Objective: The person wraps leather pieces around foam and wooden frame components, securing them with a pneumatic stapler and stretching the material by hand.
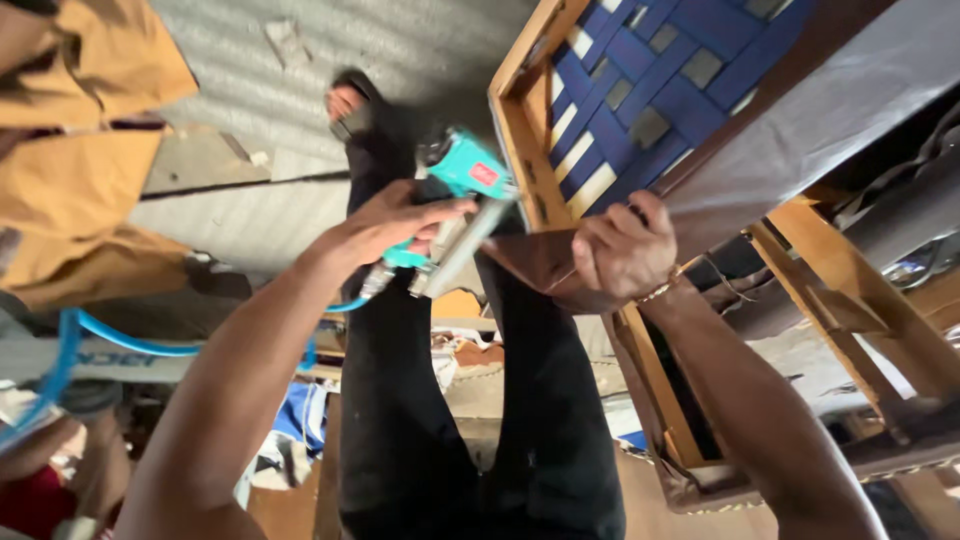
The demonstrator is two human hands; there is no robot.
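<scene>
1. My left hand (385,225): clenched on teal pneumatic stapler (462,195); rigid, probably hefty, gripped at handle.
2. My right hand (622,250): pinching brown fabric (800,130), soft, pliable, against wooden frame (520,130) corner.

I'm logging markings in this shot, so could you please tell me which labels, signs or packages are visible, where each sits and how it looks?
Label: small red rectangle with pale marks, on the side of the teal staple gun in the left hand.
Printed strip: pale band with dark lettering, lower left, behind the blue hose.
</scene>
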